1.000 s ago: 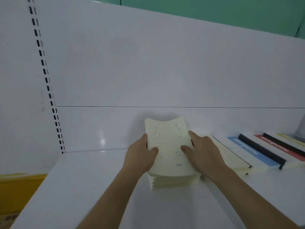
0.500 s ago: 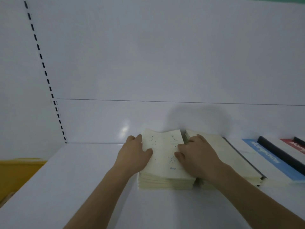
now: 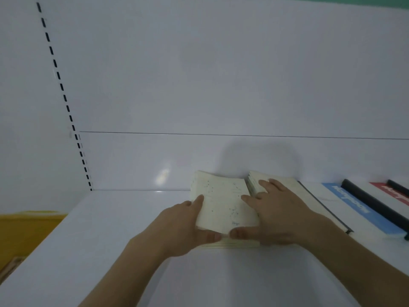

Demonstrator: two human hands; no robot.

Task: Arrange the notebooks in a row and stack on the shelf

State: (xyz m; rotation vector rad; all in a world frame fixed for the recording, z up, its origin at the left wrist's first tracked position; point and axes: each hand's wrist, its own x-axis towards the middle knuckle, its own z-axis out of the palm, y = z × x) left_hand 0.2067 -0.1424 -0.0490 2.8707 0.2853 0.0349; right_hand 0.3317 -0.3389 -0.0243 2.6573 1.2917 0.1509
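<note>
At centre frame, my left hand (image 3: 177, 227) and right hand (image 3: 276, 216) pinch the cream dotted-cover notebook stack (image 3: 223, 207) on the white shelf (image 3: 88, 251); its small print is illegible.

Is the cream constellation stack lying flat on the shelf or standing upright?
Lying flat: the cream stack rests cover-up on the shelf, left hand and right hand gripping its sides.
</note>
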